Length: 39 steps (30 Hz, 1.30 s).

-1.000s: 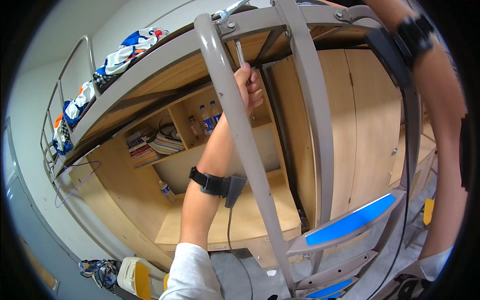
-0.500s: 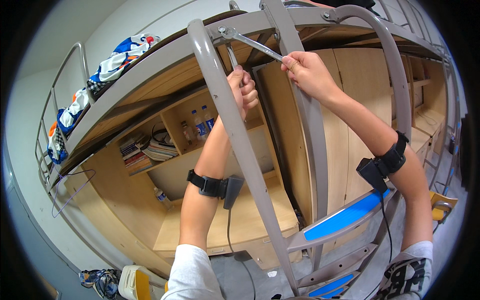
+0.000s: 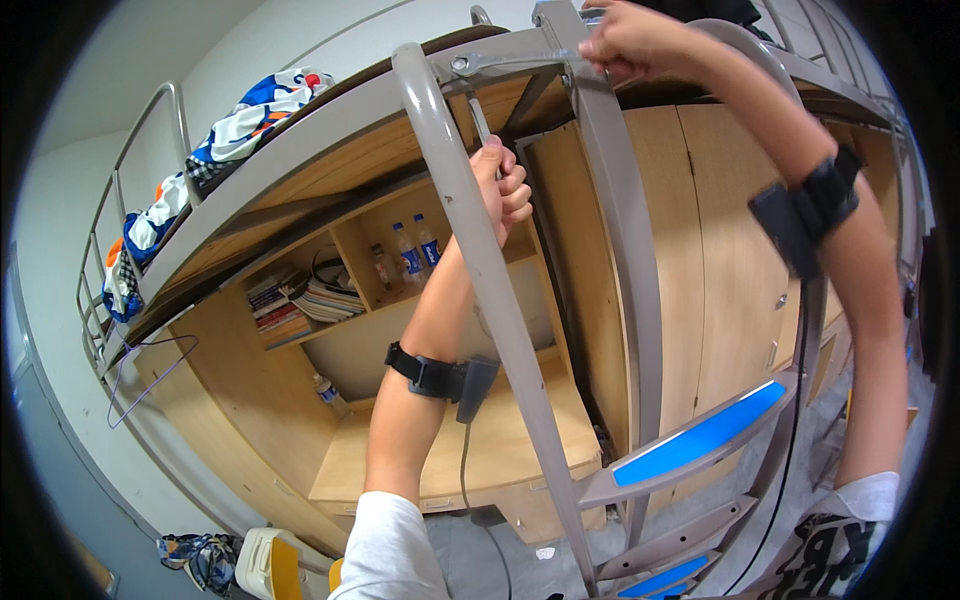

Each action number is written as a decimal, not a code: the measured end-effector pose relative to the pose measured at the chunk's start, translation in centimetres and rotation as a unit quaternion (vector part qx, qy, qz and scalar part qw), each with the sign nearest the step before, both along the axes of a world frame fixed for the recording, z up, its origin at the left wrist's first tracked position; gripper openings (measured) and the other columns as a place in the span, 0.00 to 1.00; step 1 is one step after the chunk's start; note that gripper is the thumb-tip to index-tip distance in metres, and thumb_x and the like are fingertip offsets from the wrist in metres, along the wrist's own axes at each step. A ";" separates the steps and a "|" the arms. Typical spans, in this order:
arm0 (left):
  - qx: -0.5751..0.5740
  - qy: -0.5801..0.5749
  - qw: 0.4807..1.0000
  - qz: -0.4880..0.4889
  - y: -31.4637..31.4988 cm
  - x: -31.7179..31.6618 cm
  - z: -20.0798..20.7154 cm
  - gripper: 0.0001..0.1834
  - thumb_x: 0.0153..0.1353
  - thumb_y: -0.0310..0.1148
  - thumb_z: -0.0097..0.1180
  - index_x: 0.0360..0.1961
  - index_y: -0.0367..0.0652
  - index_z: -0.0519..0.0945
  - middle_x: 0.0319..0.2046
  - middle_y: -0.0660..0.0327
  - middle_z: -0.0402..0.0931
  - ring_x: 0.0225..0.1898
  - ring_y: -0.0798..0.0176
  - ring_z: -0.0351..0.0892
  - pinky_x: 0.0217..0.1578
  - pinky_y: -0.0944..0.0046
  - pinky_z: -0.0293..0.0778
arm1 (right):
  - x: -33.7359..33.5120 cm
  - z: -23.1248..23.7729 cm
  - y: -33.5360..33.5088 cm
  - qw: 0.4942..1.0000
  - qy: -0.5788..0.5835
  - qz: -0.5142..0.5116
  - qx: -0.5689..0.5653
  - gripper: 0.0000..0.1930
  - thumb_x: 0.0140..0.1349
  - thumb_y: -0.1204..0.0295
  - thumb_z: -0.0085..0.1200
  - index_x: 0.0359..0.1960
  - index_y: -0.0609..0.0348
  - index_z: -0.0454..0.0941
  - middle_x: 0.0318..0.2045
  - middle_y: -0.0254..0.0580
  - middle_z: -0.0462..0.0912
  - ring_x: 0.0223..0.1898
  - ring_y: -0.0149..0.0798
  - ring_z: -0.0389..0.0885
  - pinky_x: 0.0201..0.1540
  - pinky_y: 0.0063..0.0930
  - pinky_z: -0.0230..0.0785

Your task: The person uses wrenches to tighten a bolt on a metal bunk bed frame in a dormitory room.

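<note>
A silver combination wrench (image 3: 522,60), blurred, runs nearly level along the grey steel bed rail (image 3: 370,92), its ring end around a bolt (image 3: 460,65) near the ladder's top. My right hand (image 3: 632,42) is closed on the wrench's other end, in front of the upright post. Below the rail, my left hand (image 3: 503,188) is wrapped round the handle of a second wrench (image 3: 479,118), which rises steeply behind the curved ladder rail (image 3: 462,210). The upper end of this second wrench is hidden behind the bed rail.
Grey ladder steps with a blue pad (image 3: 700,435) lie below my right arm. A wooden desk (image 3: 400,455), shelves with books (image 3: 325,300) and bottles (image 3: 410,252), and a wardrobe (image 3: 700,260) stand beneath the bunk. Patterned bedding (image 3: 262,112) hangs over the bed's edge.
My right hand has swung upward and slightly right with the wrench, which has turned from a downward slant to nearly level. My left hand keeps its grip; the view has shifted slightly.
</note>
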State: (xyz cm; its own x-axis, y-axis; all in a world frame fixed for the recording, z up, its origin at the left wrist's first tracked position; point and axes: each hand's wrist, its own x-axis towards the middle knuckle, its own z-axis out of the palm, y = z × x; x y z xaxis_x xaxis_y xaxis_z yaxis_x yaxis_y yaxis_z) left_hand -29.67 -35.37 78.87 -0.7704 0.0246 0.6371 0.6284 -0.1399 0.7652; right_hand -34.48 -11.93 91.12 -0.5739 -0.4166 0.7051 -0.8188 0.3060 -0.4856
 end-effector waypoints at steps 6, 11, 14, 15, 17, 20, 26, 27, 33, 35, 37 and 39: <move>0.017 0.007 0.999 -0.026 1.0 -1.5 -0.1 0.19 0.70 0.47 0.35 0.24 0.47 0.60 0.13 0.71 0.47 0.12 0.75 0.41 0.14 0.71 0.40 | 8.9 11.1 -0.6 0.827 0.487 -0.237 0.152 0.14 0.60 0.65 0.50 0.22 0.63 0.77 0.14 0.35 0.72 0.13 0.31 0.64 0.17 0.25 0.56; 0.001 0.013 1.000 -0.008 0.0 -0.5 0.0 0.19 0.69 0.47 0.36 0.24 0.48 0.60 0.12 0.72 0.47 0.12 0.76 0.42 0.13 0.71 0.40 | 13.6 11.4 -2.0 0.719 0.628 -0.249 0.161 0.14 0.59 0.67 0.49 0.23 0.65 0.78 0.15 0.39 0.74 0.15 0.36 0.67 0.19 0.30 0.59; -0.015 0.004 1.000 0.011 -0.3 0.1 0.1 0.19 0.69 0.46 0.37 0.24 0.47 0.61 0.13 0.72 0.47 0.12 0.76 0.41 0.13 0.72 0.39 | 13.7 10.8 -1.0 0.718 0.632 -0.244 0.159 0.14 0.59 0.68 0.48 0.23 0.67 0.78 0.16 0.41 0.75 0.17 0.39 0.69 0.20 0.33 0.61; -0.009 -0.005 1.000 0.006 -0.2 0.4 0.1 0.19 0.69 0.46 0.38 0.24 0.47 0.61 0.13 0.72 0.47 0.12 0.76 0.41 0.13 0.72 0.39 | 13.5 10.6 -0.4 0.733 0.617 -0.240 0.157 0.14 0.58 0.69 0.48 0.24 0.67 0.79 0.16 0.42 0.76 0.17 0.40 0.69 0.21 0.34 0.62; 0.003 -0.019 1.000 0.002 -0.1 0.7 0.0 0.19 0.69 0.46 0.39 0.23 0.47 0.61 0.13 0.73 0.47 0.12 0.76 0.41 0.13 0.72 0.39 | 11.9 9.4 0.9 0.792 0.550 -0.228 0.140 0.14 0.58 0.70 0.47 0.24 0.69 0.79 0.17 0.43 0.77 0.18 0.42 0.70 0.22 0.36 0.63; 0.013 -0.031 0.999 -0.016 0.2 0.8 -0.2 0.19 0.69 0.46 0.39 0.23 0.47 0.61 0.13 0.73 0.48 0.12 0.76 0.42 0.13 0.72 0.40 | 5.7 4.0 2.0 0.858 0.476 -0.193 -0.015 0.15 0.57 0.69 0.46 0.20 0.67 0.78 0.16 0.55 0.75 0.19 0.50 0.75 0.24 0.43 0.67; 0.020 -0.005 1.000 -0.009 0.5 0.3 -0.1 0.19 0.69 0.46 0.37 0.24 0.48 0.61 0.13 0.72 0.47 0.12 0.76 0.42 0.13 0.72 0.41 | 2.3 -7.7 -1.6 0.976 0.195 0.011 -0.096 0.14 0.66 0.63 0.44 0.29 0.63 0.72 0.16 0.35 0.68 0.18 0.29 0.67 0.21 0.26 0.60; 0.026 0.004 1.000 -0.013 0.8 0.0 -0.1 0.19 0.69 0.47 0.37 0.24 0.48 0.61 0.13 0.72 0.47 0.12 0.76 0.42 0.13 0.72 0.40 | 2.4 -8.8 -1.9 0.979 0.174 0.015 -0.108 0.15 0.65 0.65 0.44 0.28 0.65 0.73 0.17 0.42 0.71 0.21 0.36 0.71 0.25 0.30 0.63; 0.034 0.005 0.999 -0.028 1.7 -0.8 -0.3 0.19 0.69 0.47 0.36 0.24 0.48 0.61 0.13 0.72 0.47 0.12 0.76 0.43 0.13 0.72 0.41 | 3.1 -11.5 -3.6 0.988 0.064 0.053 -0.131 0.13 0.67 0.66 0.42 0.31 0.64 0.71 0.12 0.33 0.68 0.12 0.25 0.67 0.13 0.22 0.60; 0.040 0.009 0.999 -0.026 1.6 -0.7 -0.4 0.19 0.69 0.47 0.36 0.24 0.48 0.61 0.13 0.72 0.47 0.12 0.76 0.42 0.13 0.72 0.40 | 4.2 -12.1 -4.7 0.987 -0.017 0.094 -0.128 0.14 0.68 0.65 0.39 0.34 0.65 0.69 0.12 0.37 0.71 0.11 0.29 0.72 0.11 0.24 0.64; 0.051 0.001 0.998 -0.038 1.5 -0.6 -0.4 0.18 0.70 0.45 0.35 0.25 0.48 0.63 0.13 0.72 0.51 0.11 0.75 0.45 0.12 0.72 0.44 | 4.4 -12.5 -5.8 0.980 -0.052 0.153 -0.120 0.13 0.65 0.70 0.39 0.34 0.71 0.71 0.15 0.45 0.75 0.14 0.36 0.77 0.15 0.28 0.72; 0.052 0.017 0.998 -0.006 1.3 -0.9 -0.3 0.18 0.70 0.44 0.34 0.26 0.47 0.64 0.13 0.72 0.54 0.11 0.75 0.47 0.11 0.73 0.47 | 4.8 -12.6 -6.8 0.969 -0.092 0.195 -0.117 0.13 0.65 0.72 0.36 0.34 0.72 0.70 0.16 0.47 0.76 0.15 0.37 0.78 0.17 0.29 0.74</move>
State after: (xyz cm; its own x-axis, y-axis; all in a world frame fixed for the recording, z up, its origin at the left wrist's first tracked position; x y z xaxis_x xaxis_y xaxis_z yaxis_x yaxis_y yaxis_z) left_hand -30.52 -34.02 78.58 -0.7479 -0.0338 0.6630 0.6521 -0.2244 0.7241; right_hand -29.66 -18.77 78.49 -0.5306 -0.4680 0.7067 -0.7423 -0.1459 -0.6539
